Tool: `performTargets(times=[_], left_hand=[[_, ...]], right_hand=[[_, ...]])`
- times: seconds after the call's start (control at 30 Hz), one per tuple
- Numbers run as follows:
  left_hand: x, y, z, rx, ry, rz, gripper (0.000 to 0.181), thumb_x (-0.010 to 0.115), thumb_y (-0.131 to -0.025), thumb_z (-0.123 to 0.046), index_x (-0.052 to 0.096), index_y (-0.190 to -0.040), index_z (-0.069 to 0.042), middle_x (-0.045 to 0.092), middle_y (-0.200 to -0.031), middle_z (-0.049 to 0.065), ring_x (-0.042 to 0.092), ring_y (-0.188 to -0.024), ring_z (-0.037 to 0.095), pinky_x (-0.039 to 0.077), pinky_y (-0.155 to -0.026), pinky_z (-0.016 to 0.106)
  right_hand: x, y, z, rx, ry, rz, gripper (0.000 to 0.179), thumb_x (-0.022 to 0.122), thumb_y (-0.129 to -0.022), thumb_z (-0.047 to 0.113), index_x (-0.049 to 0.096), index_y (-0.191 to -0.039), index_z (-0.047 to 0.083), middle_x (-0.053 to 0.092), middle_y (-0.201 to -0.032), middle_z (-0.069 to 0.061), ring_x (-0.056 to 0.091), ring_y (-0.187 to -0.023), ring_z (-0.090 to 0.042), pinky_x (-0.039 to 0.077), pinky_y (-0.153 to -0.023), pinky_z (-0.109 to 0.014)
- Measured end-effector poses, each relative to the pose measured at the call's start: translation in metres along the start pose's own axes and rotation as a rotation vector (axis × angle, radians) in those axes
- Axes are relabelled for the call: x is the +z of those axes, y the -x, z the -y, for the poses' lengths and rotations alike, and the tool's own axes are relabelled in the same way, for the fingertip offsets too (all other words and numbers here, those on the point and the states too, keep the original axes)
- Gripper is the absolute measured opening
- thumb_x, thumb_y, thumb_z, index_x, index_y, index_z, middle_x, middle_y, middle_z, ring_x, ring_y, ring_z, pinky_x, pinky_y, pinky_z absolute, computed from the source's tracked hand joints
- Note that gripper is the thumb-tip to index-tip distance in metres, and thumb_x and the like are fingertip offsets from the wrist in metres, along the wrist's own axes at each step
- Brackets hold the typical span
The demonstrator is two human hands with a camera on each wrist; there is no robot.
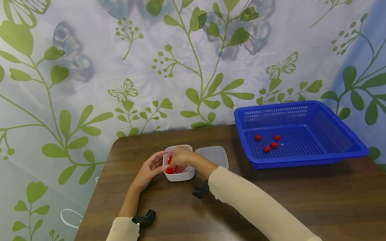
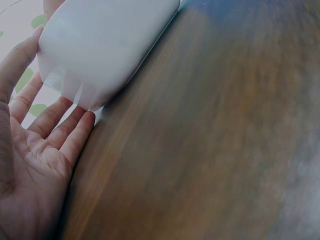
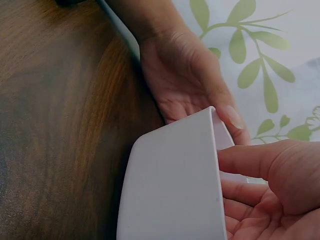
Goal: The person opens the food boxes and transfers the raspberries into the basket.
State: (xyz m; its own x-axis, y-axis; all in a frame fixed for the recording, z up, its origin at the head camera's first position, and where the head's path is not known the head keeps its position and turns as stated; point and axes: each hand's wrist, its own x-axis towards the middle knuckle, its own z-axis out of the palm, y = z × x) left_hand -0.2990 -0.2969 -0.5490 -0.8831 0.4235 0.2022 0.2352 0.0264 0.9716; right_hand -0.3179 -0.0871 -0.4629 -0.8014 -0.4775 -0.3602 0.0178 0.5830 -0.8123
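A small white container (image 1: pixel 179 177) stands on the table with several small red pieces (image 1: pixel 170 171) inside. My left hand (image 1: pixel 146 173) is at its left side. In the left wrist view, nearly straight fingers (image 2: pixel 75 135) touch the container's outer wall, and the right wrist view shows the left thumb (image 3: pixel 234 118) at the rim. My right hand (image 1: pixel 181 157) reaches down into the container from above. Its thumb (image 3: pixel 247 161) and fingers pass behind the near wall in the right wrist view, so the fingertips are hidden and I cannot tell whether they pinch a red piece.
Right beside the container lies a translucent lid (image 1: pixel 216 154). A blue perforated basket (image 1: pixel 306 159) stands at the back right, with several small red pieces (image 1: pixel 267 149) on its floor. Behind the brown wooden table (image 1: pixel 178 229) hangs a leaf-patterned curtain (image 1: pixel 176 87).
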Motion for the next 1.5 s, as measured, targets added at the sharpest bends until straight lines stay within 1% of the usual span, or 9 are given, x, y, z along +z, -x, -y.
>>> performTargets(times=[0.1, 0.23, 0.37, 0.53, 0.63, 0.8, 0.97, 1.33, 1.5], left_hand=[[0.0, 0.0, -0.001, -0.002, 0.002, 0.001, 0.055, 0.066, -0.095, -0.003, 0.046, -0.147, -0.005, 0.047, -0.15, 0.021, 0.042, -0.14, 0.039, 0.043, -0.107, 0.024], [-0.001, -0.001, 0.002, 0.008, 0.018, 0.004, 0.056, 0.065, -0.095, -0.001, 0.046, -0.148, -0.003, 0.046, -0.15, 0.023, 0.042, -0.139, 0.039, 0.045, -0.106, 0.026], [-0.002, -0.002, 0.005, 0.019, 0.026, 0.006, 0.056, 0.064, -0.095, 0.002, 0.045, -0.147, -0.002, 0.048, -0.148, 0.024, 0.046, -0.136, 0.036, 0.046, -0.104, 0.027], [-0.002, -0.002, 0.005, 0.018, 0.015, 0.001, 0.054, 0.064, -0.096, 0.001, 0.046, -0.147, -0.002, 0.049, -0.147, 0.023, 0.047, -0.136, 0.031, 0.044, -0.106, 0.026], [-0.002, -0.002, 0.005, 0.017, 0.013, 0.0, 0.054, 0.064, -0.096, 0.0, 0.046, -0.147, -0.003, 0.048, -0.148, 0.022, 0.046, -0.137, 0.031, 0.044, -0.107, 0.026], [-0.002, -0.001, 0.005, 0.015, 0.016, 0.006, 0.055, 0.064, -0.096, 0.0, 0.046, -0.147, -0.003, 0.048, -0.148, 0.023, 0.046, -0.137, 0.034, 0.045, -0.105, 0.027], [-0.002, -0.001, 0.005, 0.008, 0.014, -0.006, 0.055, 0.066, -0.095, -0.001, 0.047, -0.146, -0.004, 0.049, -0.148, 0.021, 0.047, -0.136, 0.034, 0.045, -0.105, 0.027], [-0.001, -0.002, 0.005, 0.009, 0.01, 0.001, 0.054, 0.064, -0.096, 0.001, 0.046, -0.147, -0.002, 0.047, -0.149, 0.023, 0.044, -0.137, 0.037, 0.045, -0.105, 0.025], [-0.001, -0.002, 0.003, -0.001, 0.018, 0.001, 0.055, 0.065, -0.095, 0.0, 0.046, -0.147, -0.003, 0.047, -0.149, 0.022, 0.043, -0.138, 0.037, 0.045, -0.105, 0.025]], right_hand=[[0.001, -0.002, -0.002, -0.011, 0.012, -0.014, 0.012, 0.075, -0.086, 0.006, 0.076, -0.084, -0.006, 0.075, -0.085, -0.02, 0.075, -0.081, -0.034, 0.062, -0.072, -0.041], [0.003, -0.002, -0.002, -0.028, 0.027, -0.034, 0.01, 0.079, -0.081, 0.005, 0.076, -0.075, -0.002, 0.075, -0.08, -0.019, 0.075, -0.076, -0.03, 0.062, -0.069, -0.039], [0.005, -0.002, -0.003, -0.062, 0.095, -0.051, 0.012, 0.084, -0.079, 0.009, 0.077, -0.073, 0.001, 0.074, -0.072, -0.011, 0.072, -0.068, -0.021, 0.061, -0.065, -0.033], [0.008, -0.004, -0.004, -0.11, 0.172, -0.075, 0.011, 0.086, -0.079, 0.013, 0.079, -0.078, 0.005, 0.069, -0.063, 0.0, 0.067, -0.061, -0.013, 0.058, -0.06, -0.026], [0.011, -0.005, -0.004, -0.123, 0.176, -0.083, 0.008, 0.084, -0.08, 0.012, 0.08, -0.079, 0.005, 0.068, -0.06, 0.002, 0.065, -0.057, -0.01, 0.057, -0.057, -0.023], [0.012, -0.003, -0.004, -0.119, 0.18, -0.094, 0.014, 0.082, -0.08, 0.01, 0.077, -0.068, 0.006, 0.065, -0.057, 0.002, 0.06, -0.052, -0.008, 0.054, -0.052, -0.021], [0.012, 0.0, -0.004, -0.122, 0.186, -0.095, 0.02, 0.081, -0.08, 0.008, 0.073, -0.062, 0.006, 0.066, -0.057, 0.0, 0.058, -0.051, -0.007, 0.052, -0.05, -0.02], [0.008, 0.0, -0.004, -0.096, 0.152, -0.102, 0.017, 0.083, -0.081, 0.01, 0.076, -0.067, 0.003, 0.066, -0.058, -0.001, 0.065, -0.054, -0.013, 0.057, -0.055, -0.025], [0.003, 0.004, -0.002, -0.101, 0.049, -0.095, 0.014, 0.081, -0.083, 0.005, 0.076, -0.072, -0.003, 0.072, -0.068, -0.01, 0.073, -0.064, -0.023, 0.06, -0.061, -0.03]])
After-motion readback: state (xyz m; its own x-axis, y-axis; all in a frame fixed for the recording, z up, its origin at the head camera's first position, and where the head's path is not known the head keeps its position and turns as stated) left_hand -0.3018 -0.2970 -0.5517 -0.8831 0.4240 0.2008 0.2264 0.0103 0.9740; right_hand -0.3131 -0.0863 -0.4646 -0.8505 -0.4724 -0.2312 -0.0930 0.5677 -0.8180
